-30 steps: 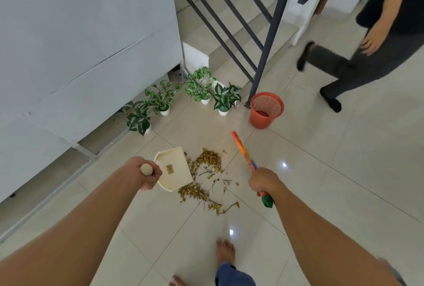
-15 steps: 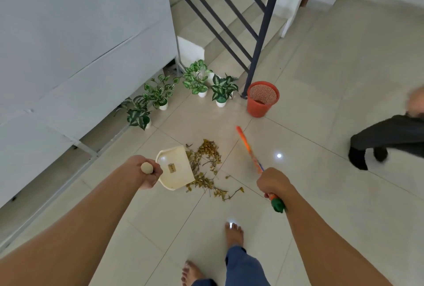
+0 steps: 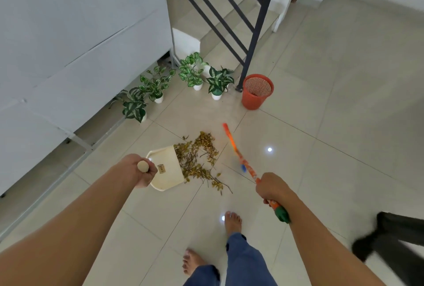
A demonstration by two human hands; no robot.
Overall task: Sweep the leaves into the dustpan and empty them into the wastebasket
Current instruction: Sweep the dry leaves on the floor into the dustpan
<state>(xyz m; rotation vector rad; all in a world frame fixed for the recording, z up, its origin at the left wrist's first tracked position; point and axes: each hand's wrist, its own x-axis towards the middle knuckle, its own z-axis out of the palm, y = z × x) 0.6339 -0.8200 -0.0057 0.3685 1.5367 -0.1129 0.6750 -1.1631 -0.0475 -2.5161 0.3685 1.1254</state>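
Observation:
A pile of dry brown leaves [image 3: 199, 156] lies on the tiled floor, its left edge touching the mouth of a cream dustpan [image 3: 165, 171]. My left hand [image 3: 137, 171] is closed around the dustpan's upright handle, whose round tip shows above my fist. My right hand [image 3: 271, 188] grips an orange broom [image 3: 238, 156] with a green end; the stick slants up and left, ending just right of the leaves. An orange mesh wastebasket [image 3: 257, 92] stands beyond the leaves, by the stair railing post.
Several small potted plants [image 3: 195, 74] line the floor along a grey-white wall panel [image 3: 80, 33] on the left. A dark stair railing [image 3: 257, 33] and steps rise behind. Another person's dark-trousered leg [image 3: 394, 235] is at the lower right. My bare feet [image 3: 232, 221] stand below the leaves.
The leaves have been pushed closer together against the dustpan's mouth. The broom has swung slightly. The other person has moved from the upper right to the lower right.

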